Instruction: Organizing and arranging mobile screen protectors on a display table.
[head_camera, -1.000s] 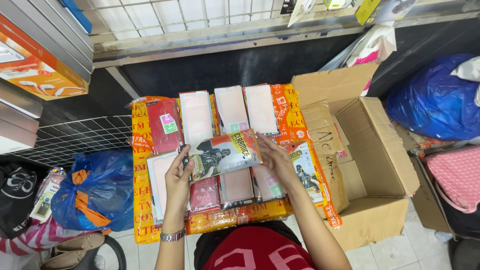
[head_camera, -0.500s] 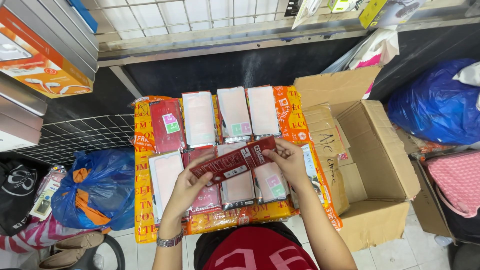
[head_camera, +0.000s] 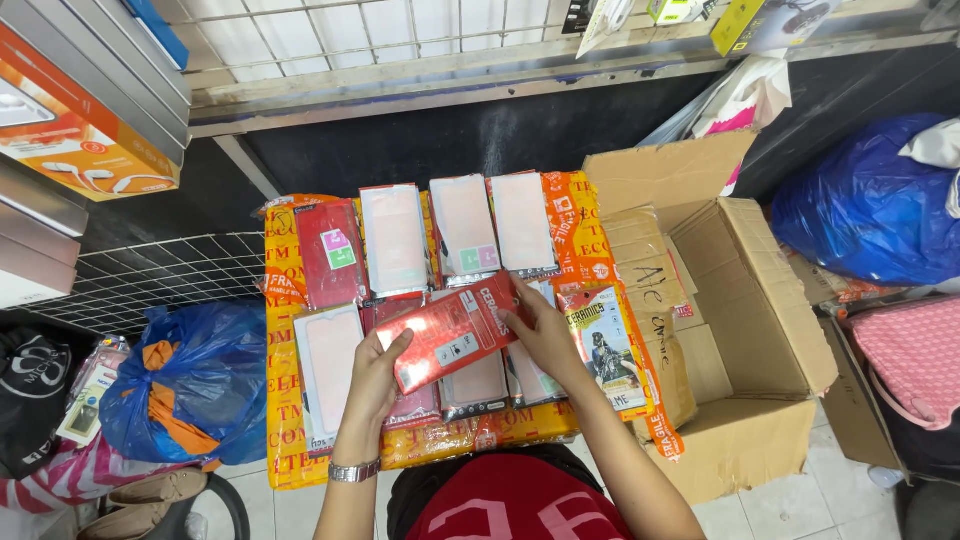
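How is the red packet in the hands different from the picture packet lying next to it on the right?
The red packet is plain red with small labels; the picture packet shows a figure on orange and grey. The red packet is held up, tilted, between the left hand and the right hand; the picture packet lies flat on the orange-taped box, untouched. Both are flat, rectangular packets of similar size.

Red packet (head_camera: 452, 335) now back-side up.
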